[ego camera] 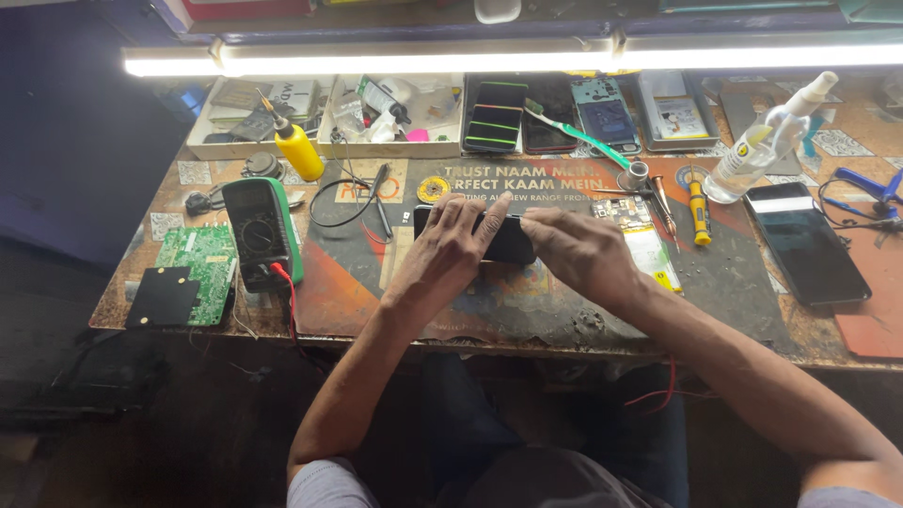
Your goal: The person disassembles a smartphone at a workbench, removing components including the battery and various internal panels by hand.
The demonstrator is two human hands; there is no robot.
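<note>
A black smartphone [508, 243] lies flat on the worn repair mat [724, 282] at the middle of the bench. My left hand [442, 252] covers its left half, fingers spread over the top edge. From the right, my right hand [581, 252] presses down on the phone's right end with its fingertips. Both hands grip the phone between them. A small circuit board [623, 213] and a yellowish strip part [651, 256] lie just right of my right hand.
A green multimeter [263, 230] with a red lead and a green circuit board [199, 268] sit left. A yellow squeeze bottle [297, 149], parts trays [390, 141], several phones [497, 115], a clear spray bottle [757, 150], a yellow screwdriver [698, 209] and a black phone [805, 243] surround the mat.
</note>
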